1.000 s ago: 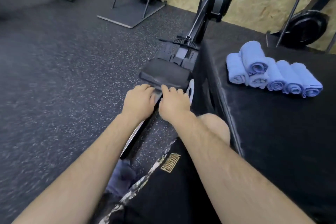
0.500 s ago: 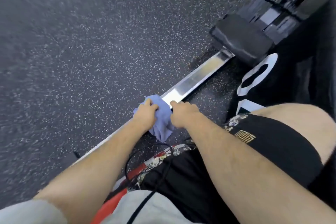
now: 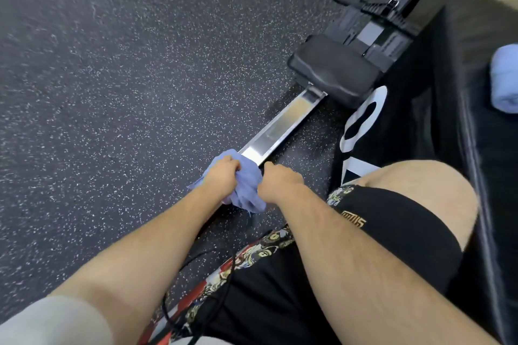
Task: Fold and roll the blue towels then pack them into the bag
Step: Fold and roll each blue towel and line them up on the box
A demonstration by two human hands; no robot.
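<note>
A crumpled blue towel hangs bunched between both my hands, just above the metal rail of a rowing machine. My left hand grips its left side with closed fingers. My right hand is closed on its right side. At the right edge of the view a rolled pale blue towel lies on a black padded box. No bag is in view.
The rower's black seat sits on the rail ahead of my hands, with its footplates beyond. Speckled dark rubber floor spreads to the left. My bare knee and black shorts lie at the right. A black cable loops near my lap.
A second ago my hands rested by the rower's seat without a towel. They have since drawn back along the rail and taken hold of a crumpled blue towel, now lifted slightly and bunched tighter.
</note>
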